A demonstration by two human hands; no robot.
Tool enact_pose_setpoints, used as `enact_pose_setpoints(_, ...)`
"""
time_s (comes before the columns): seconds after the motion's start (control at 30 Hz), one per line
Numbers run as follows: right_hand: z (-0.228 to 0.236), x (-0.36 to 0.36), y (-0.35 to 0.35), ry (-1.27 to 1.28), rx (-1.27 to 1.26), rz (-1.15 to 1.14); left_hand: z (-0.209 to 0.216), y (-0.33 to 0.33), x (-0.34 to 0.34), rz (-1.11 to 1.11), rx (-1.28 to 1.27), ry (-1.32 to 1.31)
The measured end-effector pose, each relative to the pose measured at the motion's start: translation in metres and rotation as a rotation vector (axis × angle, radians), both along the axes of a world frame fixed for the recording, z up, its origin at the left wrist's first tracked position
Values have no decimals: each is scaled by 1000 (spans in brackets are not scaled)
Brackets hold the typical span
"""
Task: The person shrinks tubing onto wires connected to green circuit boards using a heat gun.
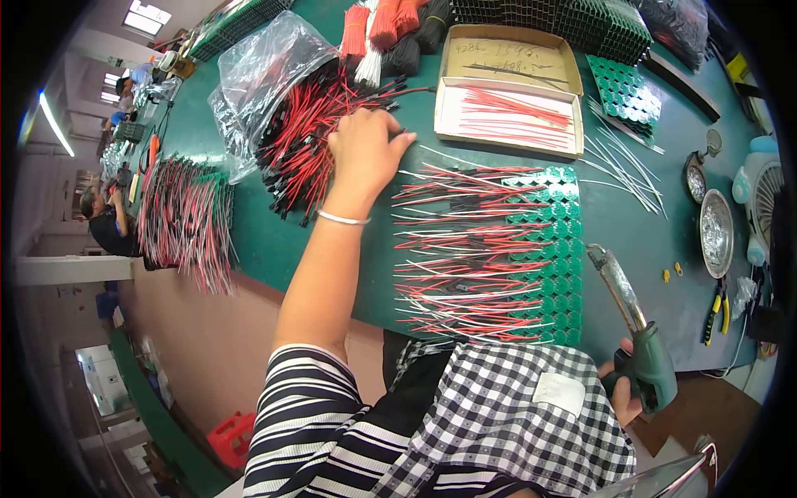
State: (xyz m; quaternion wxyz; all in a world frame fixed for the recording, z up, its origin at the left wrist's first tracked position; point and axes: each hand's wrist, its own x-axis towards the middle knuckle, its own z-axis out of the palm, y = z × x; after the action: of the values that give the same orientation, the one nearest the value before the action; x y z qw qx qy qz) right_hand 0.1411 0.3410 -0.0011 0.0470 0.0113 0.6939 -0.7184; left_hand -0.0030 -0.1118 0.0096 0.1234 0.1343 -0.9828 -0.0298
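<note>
My left hand (365,153) is over the right side of a heap of red and black wires with black connectors (303,141). Its fingers curl downward, closed, and whatever they pinch is hidden. At the lower right, my right hand (624,386) grips the green handle of a soldering gun (652,365), whose metal barrel points up and left. Between the hands lies a panel of round green circuit boards (564,257). Red, white and black wires (465,249) fan out leftward from it in rows.
A shallow cardboard box (508,141) of red wires stands beyond the boards, with loose white wires (631,170) beside it. Crumpled clear plastic (266,83) borders the heap. A metal dish (716,232), pliers (716,315) and small fan (760,199) are right. Wired boards (187,216) hang over the left edge.
</note>
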Motion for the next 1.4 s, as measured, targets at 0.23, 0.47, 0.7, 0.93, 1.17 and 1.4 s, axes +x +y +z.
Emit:
enact_pose_setpoints(0.23,-9,10,16,-59,5,34,21,-7,1,-70,236,414)
enact_pose_setpoints(0.47,-9,0,15,-56,-40,56,25,-32,48,246,362,-127)
enact_pose_setpoints(0.7,4,0,7,-52,-20,48,9,-34,55,177,177,-60)
enact_pose_setpoints(0.93,-12,3,24,-80,-12,137,41,-21,83,46,245,-296)
enact_pose_setpoints(1.17,-1,1,18,-92,-15,136,39,-11,85,65,331,-288)
enact_pose_setpoints(1.4,2,8,23,-180,-58,135,8,-5,74,-25,449,-213)
